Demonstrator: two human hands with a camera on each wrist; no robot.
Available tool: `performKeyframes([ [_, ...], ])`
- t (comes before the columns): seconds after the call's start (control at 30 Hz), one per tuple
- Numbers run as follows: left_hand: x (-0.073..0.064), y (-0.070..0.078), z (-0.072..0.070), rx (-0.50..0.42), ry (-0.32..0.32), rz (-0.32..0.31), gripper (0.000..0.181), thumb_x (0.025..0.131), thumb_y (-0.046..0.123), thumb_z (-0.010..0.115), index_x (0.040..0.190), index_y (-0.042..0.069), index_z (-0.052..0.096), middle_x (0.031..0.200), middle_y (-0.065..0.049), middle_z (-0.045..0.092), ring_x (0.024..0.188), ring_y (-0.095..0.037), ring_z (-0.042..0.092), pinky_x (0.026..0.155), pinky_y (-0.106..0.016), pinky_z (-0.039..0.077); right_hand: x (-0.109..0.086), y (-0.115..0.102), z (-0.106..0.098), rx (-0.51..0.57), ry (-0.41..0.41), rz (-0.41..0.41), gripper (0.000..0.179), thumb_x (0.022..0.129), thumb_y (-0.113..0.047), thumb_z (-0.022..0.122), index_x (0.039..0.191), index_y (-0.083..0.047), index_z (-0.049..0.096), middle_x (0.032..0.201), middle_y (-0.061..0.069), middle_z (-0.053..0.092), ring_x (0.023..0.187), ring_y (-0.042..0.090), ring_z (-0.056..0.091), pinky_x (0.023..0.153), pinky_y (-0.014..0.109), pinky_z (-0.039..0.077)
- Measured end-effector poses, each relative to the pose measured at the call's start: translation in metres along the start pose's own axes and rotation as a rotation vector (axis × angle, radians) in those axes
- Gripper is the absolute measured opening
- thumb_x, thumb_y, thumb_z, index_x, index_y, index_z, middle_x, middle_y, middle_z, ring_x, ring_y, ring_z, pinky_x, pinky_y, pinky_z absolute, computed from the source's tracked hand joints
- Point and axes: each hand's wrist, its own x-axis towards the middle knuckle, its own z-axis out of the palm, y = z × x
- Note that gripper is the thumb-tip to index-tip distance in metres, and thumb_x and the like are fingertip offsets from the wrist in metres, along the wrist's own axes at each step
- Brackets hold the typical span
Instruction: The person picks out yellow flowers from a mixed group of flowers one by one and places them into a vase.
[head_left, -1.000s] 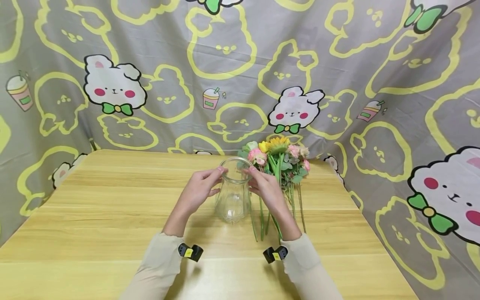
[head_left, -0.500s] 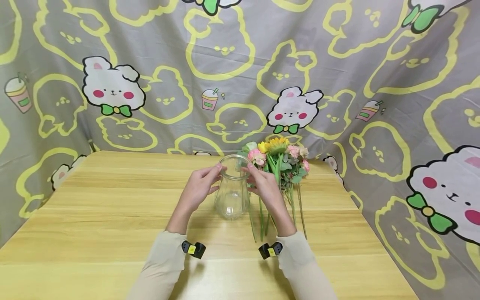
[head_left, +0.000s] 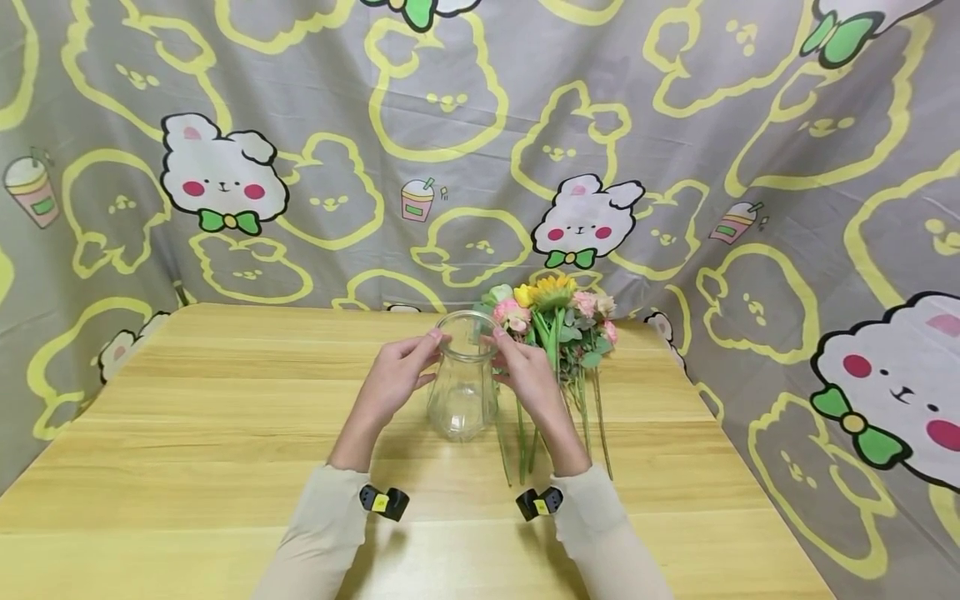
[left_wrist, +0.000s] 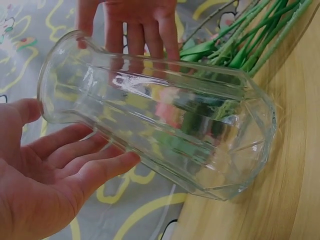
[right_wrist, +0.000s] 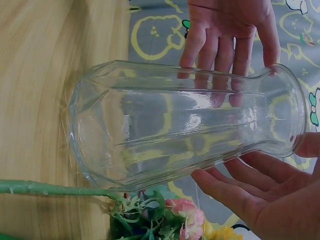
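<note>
A clear, faceted glass vase with a flared round rim stands upright on the table. My left hand holds its left side, thumb at the rim and fingers along the neck and upper body. On the opposite side my right hand holds it the same way. The left wrist view shows the glass vase between both hands, with the left fingers against the glass. Through the right wrist view, the right fingers rest along the vase's wall. Inside the vase only clear glass shows.
Just right of the vase lies a bunch of flowers, with a sunflower, pink blooms and long green stems pointing toward me. The wooden table meets a patterned curtain at its back and sides. Each sleeve carries a small wrist camera.
The vase and both hands have shifted slightly away from me and to the left, and the forearms came a little closer together. The hold and the flowers look the same.
</note>
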Motion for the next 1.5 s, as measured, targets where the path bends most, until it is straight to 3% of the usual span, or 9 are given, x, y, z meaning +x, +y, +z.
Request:
performKeyframes([
  [0.5,0.0013,-0.0009,0.0057,0.043,0.082,0.027,0.051,0.105,0.048,0.052,0.133,0.008,0.067,0.137,-0.011,0.065,0.125,-0.029,0.063,0.108,-0.042,0.053,0.0003,0.0004,0.0019,0.016,0.028,0.009,0.059,0.102,-0.056,0.051,0.129,-0.008,0.071,0.131,0.021,0.066,0.125,0.038,0.062,0.101,0.052,0.056],
  [0.73,0.0019,-0.0024,0.0065,-0.009,0.074,0.055,0.044,0.106,0.039,0.052,0.134,0.007,0.065,0.135,-0.010,0.066,0.122,-0.027,0.063,0.108,-0.038,0.053,-0.0006,-0.0001,0.0026,0.004,0.027,0.012,0.058,0.103,-0.055,0.049,0.130,-0.007,0.070,0.135,0.019,0.065,0.125,0.036,0.063,0.100,0.049,0.057],
  [1.23,0.0028,-0.0007,0.0036,0.003,0.072,0.052,0.052,0.104,0.048,0.054,0.130,0.005,0.068,0.134,-0.011,0.067,0.124,-0.027,0.064,0.105,-0.034,0.054,0.0001,-0.0043,0.0026,0.010,0.025,0.019,0.057,0.105,-0.052,0.048,0.130,-0.005,0.069,0.132,0.018,0.066,0.122,0.034,0.064,0.102,0.044,0.056],
  [1.5,0.0043,-0.0039,0.0042,-0.014,0.067,0.054,0.053,0.104,0.048,0.054,0.130,0.005,0.068,0.136,-0.014,0.065,0.125,-0.027,0.063,0.106,-0.034,0.054,-0.0037,-0.0072,0.0004,-0.116,0.088,0.010,0.053,0.105,-0.056,0.045,0.125,-0.016,0.073,0.112,0.013,0.070,0.107,0.031,0.069,0.096,0.049,0.059],
])
